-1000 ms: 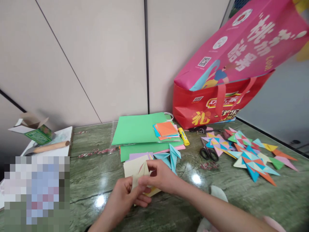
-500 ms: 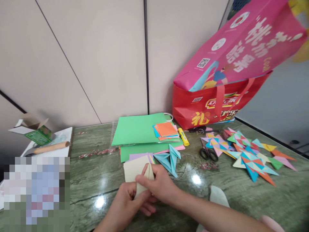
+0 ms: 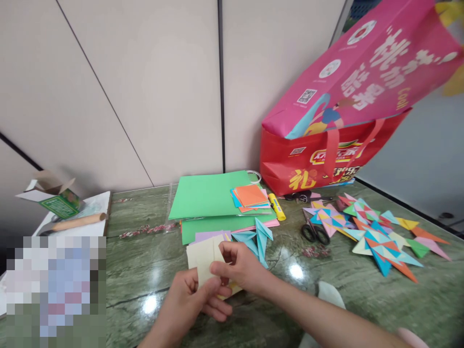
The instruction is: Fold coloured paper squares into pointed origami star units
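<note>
Between my two hands is a piece of folded cream paper (image 3: 206, 271), held above the tabletop. My left hand (image 3: 194, 297) grips its lower part, thumb in front and the other fingers behind and below. At the upper right edge, my right hand (image 3: 239, 266) pinches it between thumb and fingers. Right behind it lies purple paper (image 3: 210, 236), with cream sheets that are hard to tell apart from the held piece. Folded light-blue paper pieces (image 3: 261, 239) lie just beyond my right hand.
Green sheets (image 3: 206, 193) carry small coloured squares (image 3: 251, 195), with a yellow glue stick (image 3: 277, 207) alongside. Scissors (image 3: 315, 231) and folded paper stars (image 3: 386, 244) are on the right. A red bag (image 3: 282, 164) stands behind; an opened box (image 3: 58, 200) and a wooden handle (image 3: 79, 222) are left.
The pointed fold at the top of the cream paper no longer shows; a flatter face with a crease is visible. My right hand has shifted slightly right, and my left fingers have spread a little.
</note>
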Tool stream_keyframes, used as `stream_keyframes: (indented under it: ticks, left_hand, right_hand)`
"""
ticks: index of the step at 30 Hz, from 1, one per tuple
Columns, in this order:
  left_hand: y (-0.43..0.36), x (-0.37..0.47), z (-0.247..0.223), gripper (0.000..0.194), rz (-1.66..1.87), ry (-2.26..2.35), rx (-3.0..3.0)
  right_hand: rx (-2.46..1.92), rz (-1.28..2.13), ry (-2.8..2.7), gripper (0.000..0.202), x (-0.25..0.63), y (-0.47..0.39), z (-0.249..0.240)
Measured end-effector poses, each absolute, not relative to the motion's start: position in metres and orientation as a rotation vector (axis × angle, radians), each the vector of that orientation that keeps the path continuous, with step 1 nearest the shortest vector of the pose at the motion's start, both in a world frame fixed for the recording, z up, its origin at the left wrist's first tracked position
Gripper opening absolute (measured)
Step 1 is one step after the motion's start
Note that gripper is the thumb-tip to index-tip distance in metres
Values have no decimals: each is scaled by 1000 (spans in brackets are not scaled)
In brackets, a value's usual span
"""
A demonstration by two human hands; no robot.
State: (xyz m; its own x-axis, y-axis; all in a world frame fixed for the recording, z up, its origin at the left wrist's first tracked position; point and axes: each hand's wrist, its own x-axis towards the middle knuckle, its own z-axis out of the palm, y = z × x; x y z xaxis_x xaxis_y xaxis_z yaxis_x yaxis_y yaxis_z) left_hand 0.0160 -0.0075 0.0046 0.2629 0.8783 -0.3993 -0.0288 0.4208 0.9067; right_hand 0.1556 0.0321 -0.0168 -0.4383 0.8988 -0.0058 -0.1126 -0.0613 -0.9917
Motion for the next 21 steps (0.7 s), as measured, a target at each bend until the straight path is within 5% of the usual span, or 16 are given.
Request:
stream_keyframes:
  ticks: [21]
  left_hand:
    - [-3,10,2,35,829,1029,774]
  right_hand:
    - [-831,1856,-1052,35,165,47,-20]
